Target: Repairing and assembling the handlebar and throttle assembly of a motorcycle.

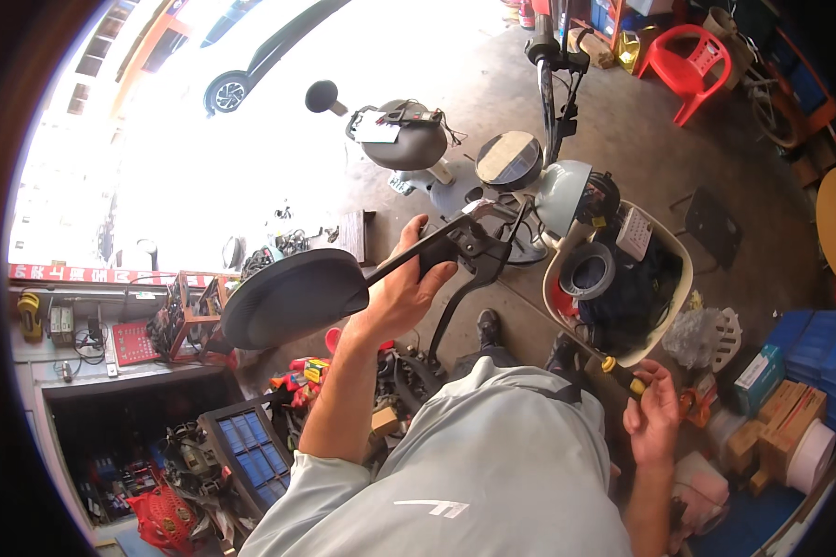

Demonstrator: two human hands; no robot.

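Observation:
My left hand (404, 288) is closed round a black handlebar end with a brake lever (469, 246), from which a dark round mirror (288, 302) sticks out to the left on a stem. My right hand (653, 408), at lower right, has its fingers curled on the yellow and black handle of a screwdriver (622, 376), whose shaft points up and left. Beyond them, a pale mint scooter part (559, 195) with dark wiring sits beside a second round mirror (507, 158), above a cream basket (680, 292) holding dark cloth, a grey ring and a white panel.
A grey-topped scooter stool or seat (390, 148) stands ahead. A red chair (687, 74) is at upper right. Cluttered shelving and tools (130, 345) line the left; cardboard boxes (790, 408) and blue bins (822, 334) crowd the right. A car (232, 93) is outside.

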